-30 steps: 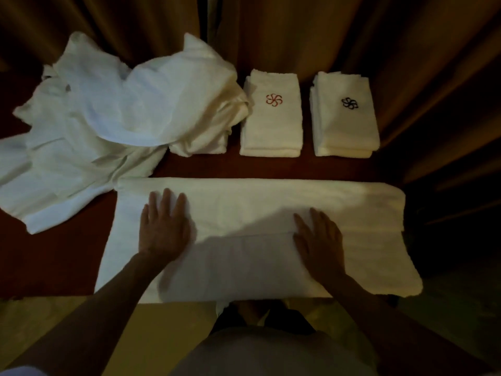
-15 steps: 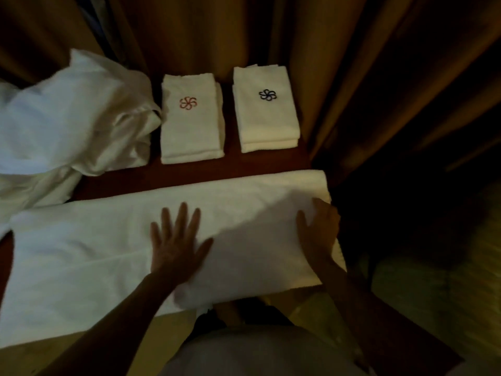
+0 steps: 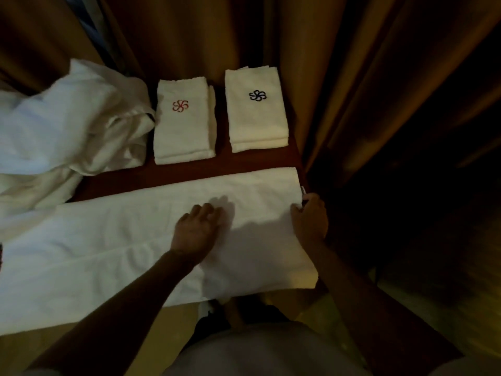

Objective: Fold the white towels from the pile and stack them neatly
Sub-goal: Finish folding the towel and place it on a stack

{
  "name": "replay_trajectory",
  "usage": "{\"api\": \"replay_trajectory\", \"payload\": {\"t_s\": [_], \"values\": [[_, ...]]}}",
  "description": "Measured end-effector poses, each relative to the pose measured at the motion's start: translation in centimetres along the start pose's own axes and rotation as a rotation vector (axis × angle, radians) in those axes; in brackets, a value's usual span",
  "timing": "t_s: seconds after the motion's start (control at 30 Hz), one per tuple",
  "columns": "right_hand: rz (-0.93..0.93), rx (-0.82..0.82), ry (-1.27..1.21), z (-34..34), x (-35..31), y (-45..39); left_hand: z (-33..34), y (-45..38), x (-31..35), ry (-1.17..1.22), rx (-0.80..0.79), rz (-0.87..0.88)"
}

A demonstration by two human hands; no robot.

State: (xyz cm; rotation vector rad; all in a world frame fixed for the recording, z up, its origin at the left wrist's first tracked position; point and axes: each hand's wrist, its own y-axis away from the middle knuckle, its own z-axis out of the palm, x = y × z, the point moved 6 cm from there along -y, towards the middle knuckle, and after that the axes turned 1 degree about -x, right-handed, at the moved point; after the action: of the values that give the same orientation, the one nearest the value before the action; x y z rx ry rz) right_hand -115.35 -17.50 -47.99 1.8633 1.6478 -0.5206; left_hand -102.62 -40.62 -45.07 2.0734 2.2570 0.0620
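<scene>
A long white towel [image 3: 113,256], folded lengthwise, lies across the front of the dark red table [image 3: 162,177]. My left hand [image 3: 196,232] rests on its middle with the fingers slightly bent. My right hand [image 3: 310,218] grips the towel's right end at the far corner, fingers curled round the edge. A loose pile of white towels [image 3: 67,126] sits at the back left. Behind the long towel stand two folded stacks: one with a red emblem [image 3: 183,126] and one with a dark blue emblem [image 3: 256,109].
Brown curtains [image 3: 352,77] hang close behind and to the right of the table. The table's right edge is just beyond my right hand. Pale floor [image 3: 339,308] shows below the front edge.
My right hand slid along the towel to its right end and took hold of the edge. My left hand moved right toward the middle. The view turned to the right.
</scene>
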Motion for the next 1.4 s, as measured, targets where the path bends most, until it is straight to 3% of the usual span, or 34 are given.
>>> {"api": "replay_trajectory", "payload": {"t_s": [0.1, 0.27, 0.4, 0.57, 0.87, 1.07, 1.2, 1.33, 1.4], "values": [[-0.070, -0.042, -0.139, -0.7, -0.9, -0.1, 0.5, -1.2, 2.2, -0.059, -0.054, 0.003], [-0.042, -0.064, -0.280, -1.6, -0.4, 0.6, 1.0, -1.2, 2.3, -0.094, 0.018, 0.021], [-0.043, -0.112, -0.085, -0.9, 1.2, 1.4, 1.3, -1.1, 2.4, -0.037, 0.031, 0.001], [-0.146, -0.059, 0.219, -1.1, 1.0, 2.0, 1.5, -1.0, 2.4, -0.059, 0.084, 0.017], [-0.299, 0.015, 0.198, -1.0, 0.9, 2.9, 1.7, -0.7, 2.3, -0.044, 0.164, 0.004], [-0.374, 0.096, 0.463, -0.3, 1.6, 3.0, 1.7, -0.8, 2.3, -0.019, 0.201, 0.002], [-0.493, 0.168, 0.430, -0.7, -0.1, 2.8, 1.6, -0.8, 1.8, -0.007, 0.138, -0.029], [-0.711, 0.135, 0.317, 1.2, -4.9, 2.3, 1.6, -0.2, 1.5, 0.104, 0.105, -0.015], [-0.765, 0.028, 0.321, 3.7, -6.6, 2.4, 1.7, 0.5, 1.4, 0.202, 0.117, -0.028]]}}
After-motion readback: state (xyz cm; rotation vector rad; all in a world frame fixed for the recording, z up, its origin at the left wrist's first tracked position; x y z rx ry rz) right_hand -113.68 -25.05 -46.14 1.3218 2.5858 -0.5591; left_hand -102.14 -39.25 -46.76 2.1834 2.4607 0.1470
